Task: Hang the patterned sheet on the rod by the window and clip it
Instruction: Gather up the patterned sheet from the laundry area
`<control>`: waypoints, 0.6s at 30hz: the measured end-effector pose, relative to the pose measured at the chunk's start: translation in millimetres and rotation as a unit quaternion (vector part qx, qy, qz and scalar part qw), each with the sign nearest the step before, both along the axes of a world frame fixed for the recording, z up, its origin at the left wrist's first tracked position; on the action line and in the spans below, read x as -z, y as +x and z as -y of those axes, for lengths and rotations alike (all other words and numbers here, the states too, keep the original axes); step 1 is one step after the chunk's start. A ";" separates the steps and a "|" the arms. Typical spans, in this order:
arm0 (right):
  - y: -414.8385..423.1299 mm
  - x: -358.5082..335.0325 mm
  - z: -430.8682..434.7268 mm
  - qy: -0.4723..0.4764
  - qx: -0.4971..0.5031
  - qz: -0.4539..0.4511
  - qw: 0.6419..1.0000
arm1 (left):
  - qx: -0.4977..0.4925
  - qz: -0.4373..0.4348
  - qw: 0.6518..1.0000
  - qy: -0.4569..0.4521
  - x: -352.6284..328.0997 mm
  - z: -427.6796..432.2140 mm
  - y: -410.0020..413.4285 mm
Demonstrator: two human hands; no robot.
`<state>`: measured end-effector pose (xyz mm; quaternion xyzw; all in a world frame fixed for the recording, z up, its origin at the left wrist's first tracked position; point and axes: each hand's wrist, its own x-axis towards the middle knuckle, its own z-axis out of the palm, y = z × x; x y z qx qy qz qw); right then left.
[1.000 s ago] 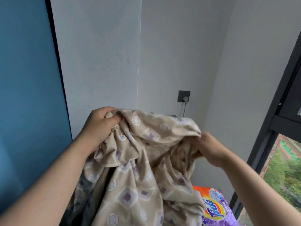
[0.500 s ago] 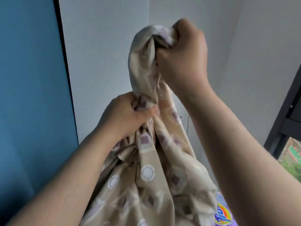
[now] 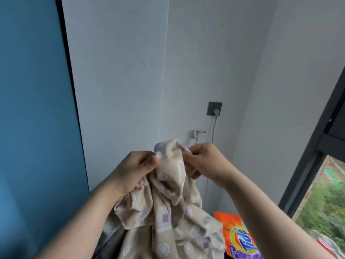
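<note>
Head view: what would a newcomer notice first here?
The beige patterned sheet bunched at centre, its top gripped by the left hand and pinched by the right hand. Behind, a dark wall socket with a plug sits above a chrome tap. An orange detergent bag lies at lower right, by the window frame.

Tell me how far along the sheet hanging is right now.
Done: the patterned sheet is lifted and bunched in front of the person. In hand: the left hand and right hand each grip its top fold, close together, below the wall tap. Left: no rod or clip is in view, so draping it by the window and clipping it are not yet done.
</note>
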<state>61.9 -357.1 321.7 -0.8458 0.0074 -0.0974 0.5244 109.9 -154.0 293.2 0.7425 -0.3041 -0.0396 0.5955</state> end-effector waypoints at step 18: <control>31.5 92.9 52.1 -0.222 -0.030 -0.151 0.963 | 0.055 0.025 0.998 -0.006 -12.1 -31.5 0.0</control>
